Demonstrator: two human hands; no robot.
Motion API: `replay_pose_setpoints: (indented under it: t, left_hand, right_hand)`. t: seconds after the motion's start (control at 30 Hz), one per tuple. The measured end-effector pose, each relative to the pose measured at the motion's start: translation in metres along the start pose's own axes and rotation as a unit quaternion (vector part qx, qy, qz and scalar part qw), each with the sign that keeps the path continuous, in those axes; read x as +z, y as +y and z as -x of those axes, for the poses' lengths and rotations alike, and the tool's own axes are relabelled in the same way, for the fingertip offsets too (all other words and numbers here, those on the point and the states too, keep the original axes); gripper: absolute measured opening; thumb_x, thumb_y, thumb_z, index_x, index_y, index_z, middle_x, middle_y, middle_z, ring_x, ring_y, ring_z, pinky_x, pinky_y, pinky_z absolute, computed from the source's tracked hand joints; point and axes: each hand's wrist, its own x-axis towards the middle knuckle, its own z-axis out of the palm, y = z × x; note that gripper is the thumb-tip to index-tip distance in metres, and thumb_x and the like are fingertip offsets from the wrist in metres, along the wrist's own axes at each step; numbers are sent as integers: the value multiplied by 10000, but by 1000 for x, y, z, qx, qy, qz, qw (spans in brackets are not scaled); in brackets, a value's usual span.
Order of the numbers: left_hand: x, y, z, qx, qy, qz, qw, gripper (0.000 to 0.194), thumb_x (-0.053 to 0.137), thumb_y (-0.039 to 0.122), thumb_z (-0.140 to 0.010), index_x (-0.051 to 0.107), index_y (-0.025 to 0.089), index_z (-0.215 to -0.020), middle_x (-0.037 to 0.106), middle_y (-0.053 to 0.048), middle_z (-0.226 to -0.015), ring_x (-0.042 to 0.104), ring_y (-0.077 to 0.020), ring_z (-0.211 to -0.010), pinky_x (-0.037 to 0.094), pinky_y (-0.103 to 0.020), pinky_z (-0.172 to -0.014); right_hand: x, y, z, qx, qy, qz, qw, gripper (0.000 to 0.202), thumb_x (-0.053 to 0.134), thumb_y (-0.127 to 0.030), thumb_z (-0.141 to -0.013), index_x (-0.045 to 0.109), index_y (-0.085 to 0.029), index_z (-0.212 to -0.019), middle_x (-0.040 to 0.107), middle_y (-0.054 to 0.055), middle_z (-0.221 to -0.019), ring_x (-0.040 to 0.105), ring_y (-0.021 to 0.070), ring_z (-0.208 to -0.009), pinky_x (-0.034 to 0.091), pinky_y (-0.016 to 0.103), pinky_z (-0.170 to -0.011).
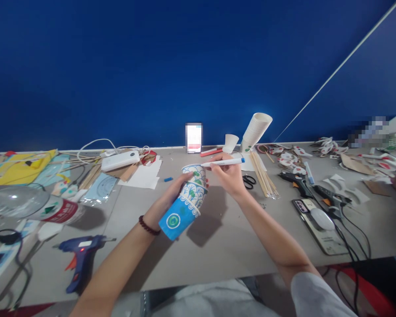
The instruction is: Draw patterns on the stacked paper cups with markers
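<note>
Above the table, my left hand [177,187] is wrapped round a curved chain of joined paper cups [192,193]. Blue scale-like patterns and green patches cover the upper cups, while the lowest is solid blue with a green circle. My right hand [227,172] pinches a white marker [226,162] with a blue end, its tip at the rim of the top cup. Whether the tip touches the rim I cannot tell. A small blue pen cap [168,179] lies on the table left of the cups.
A blue glue gun [82,255] and a large water bottle [36,204] lie left. Ahead are a lit phone [194,138], stacked white cups [256,131], wooden sticks [263,175] and black scissors [249,181]. Black glue guns [331,196] and another phone [317,229] lie right.
</note>
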Motion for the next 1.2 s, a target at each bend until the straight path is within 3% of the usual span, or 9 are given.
replay_pose_setpoints:
  t: [0.2,0.43,0.67,0.83,1.0,1.2]
  left_hand:
    - [0,3,0,4,-1,-10,1000,445,544,409,-863,677,73,-1122,753,-160,-833,716,-251,-677,554,-336,-637]
    - [8,2,3,-65,74,-4,995,438,556,479,-884,694,77,-990,733,-135,-709,685,-220,-577,558,-325,-618]
    - [2,-3,-7,38,29,-48,998,328,665,405,-847,687,110,-987,750,-116,-839,700,-207,-709,554,-320,-737]
    - [2,-7,-8,36,78,-73,994,304,719,405,-788,671,130,-906,716,-68,-740,670,-181,-640,535,-287,-643]
    - [8,-6,-4,85,83,-116,986,399,787,362,-731,643,141,-1030,719,-48,-788,679,-174,-681,537,-273,-648]
    - [12,-3,-1,74,91,-104,988,395,784,326,-725,644,127,-1036,724,-68,-767,691,-191,-665,546,-279,-637]
  right_hand:
    - [0,0,-1,24,1,-30,999,17,610,-187,-743,608,-204,-744,655,3,-757,649,153,-696,561,302,-651]
    - [1,2,-1,4,-12,-16,1000,50,591,-166,-747,623,-204,-747,661,8,-775,640,148,-691,548,294,-649]
    - [1,2,0,-26,-11,61,998,66,574,-156,-754,609,-211,-747,679,9,-786,645,160,-762,536,298,-690]
    - [3,5,1,-4,-26,94,995,68,572,-161,-748,617,-212,-750,679,14,-783,652,170,-761,541,313,-707]
    - [5,6,1,2,-28,99,995,52,576,-172,-737,613,-209,-740,663,4,-755,639,161,-721,531,298,-671]
    - [2,4,0,8,-28,87,996,61,572,-164,-738,616,-208,-734,668,-3,-744,636,147,-701,515,278,-638]
